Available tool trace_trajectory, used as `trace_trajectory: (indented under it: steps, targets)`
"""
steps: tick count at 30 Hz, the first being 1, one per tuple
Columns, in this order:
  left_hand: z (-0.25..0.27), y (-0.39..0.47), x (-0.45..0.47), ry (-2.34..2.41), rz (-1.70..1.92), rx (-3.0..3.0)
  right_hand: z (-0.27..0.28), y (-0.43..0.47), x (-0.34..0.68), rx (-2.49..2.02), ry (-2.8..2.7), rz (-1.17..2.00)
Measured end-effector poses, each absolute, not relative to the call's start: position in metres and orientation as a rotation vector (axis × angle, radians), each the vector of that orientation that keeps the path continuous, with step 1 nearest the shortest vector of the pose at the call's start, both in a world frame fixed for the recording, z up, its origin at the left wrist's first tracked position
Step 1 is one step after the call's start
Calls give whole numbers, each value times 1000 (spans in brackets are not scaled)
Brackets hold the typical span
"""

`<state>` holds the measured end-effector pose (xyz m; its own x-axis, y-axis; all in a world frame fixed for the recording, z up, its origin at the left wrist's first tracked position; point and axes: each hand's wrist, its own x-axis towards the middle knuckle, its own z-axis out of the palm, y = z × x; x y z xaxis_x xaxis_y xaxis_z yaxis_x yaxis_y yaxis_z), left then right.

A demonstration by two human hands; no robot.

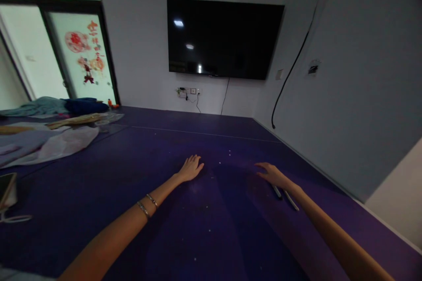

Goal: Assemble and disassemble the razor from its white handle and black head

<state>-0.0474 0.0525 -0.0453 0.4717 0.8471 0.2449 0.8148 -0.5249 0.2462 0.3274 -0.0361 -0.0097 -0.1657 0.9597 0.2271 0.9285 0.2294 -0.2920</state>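
Note:
My left hand [191,168] rests palm down on the dark purple tabletop [184,228], fingers stretched out and nothing in it. Two bracelets [147,206] circle that forearm. To the right, my right hand [271,174] is over the table with its thumb and fingers apart, holding nothing I can see. Just below its wrist lie a slim dark-and-pale stick-like object [277,192] and a thin pale one [291,200]; my right hand and forearm partly hide them. Small white specks [220,163] dot the surface between the hands.
Sheer pale fabric [69,144] and folded blue cloth [85,105] lie at the left. A phone-like device [7,189] with a white cord sits at the left edge. Beyond the table hangs a television [224,39]; a black cable [293,66] dangles along the right wall.

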Motion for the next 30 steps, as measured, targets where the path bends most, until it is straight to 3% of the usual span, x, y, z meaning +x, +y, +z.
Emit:
trace_trajectory:
  steps: [13,30]
  targets:
    - [-70,64,-101,1679,494,2562,-68,-46,241,-1789,-2189,28]
    - [-69,60,-104,1663,496,2586,-69,-56,234,-1805,-2075,-20]
